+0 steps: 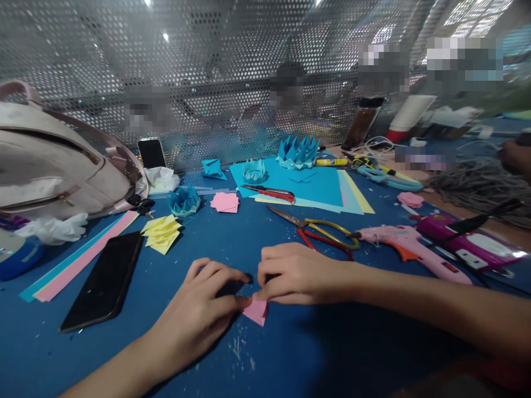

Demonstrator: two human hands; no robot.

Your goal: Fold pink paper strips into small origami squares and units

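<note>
Two bare hands meet over a small pink paper piece [256, 310] on a blue table [315, 354]. The left hand [203, 307] and the right hand [296, 275] both press fingertips down on the paper, fingers curled together and pinching its upper edge flat; only its lower corner shows below them, near the table's front centre.

Just beyond the right hand lie scissors with yellow and red handles [319, 229], blades pointing left, and beside them a pink glue gun [409, 249] with its nozzle toward the scissors. To the left of the left hand a black phone [105, 279] lies face up, next to long strips of pink and blue paper [78, 257]. A stack of yellow folded pieces [161, 233] and a stack of pink squares [225, 202] sit farther back.

Sheets of blue, yellow and pink paper [319, 188] are spread mid-table, a second pair of red-handled scissors [271, 192] resting on them. Folded blue paper crowns [297, 151] stand behind. A pale pink backpack [58, 166] fills the far left, its zip closed, contents unseen; a second phone [151, 152] leans against the perforated metal screen [207, 55] that closes off the back. A purple packet [473, 243] lies at the right.
</note>
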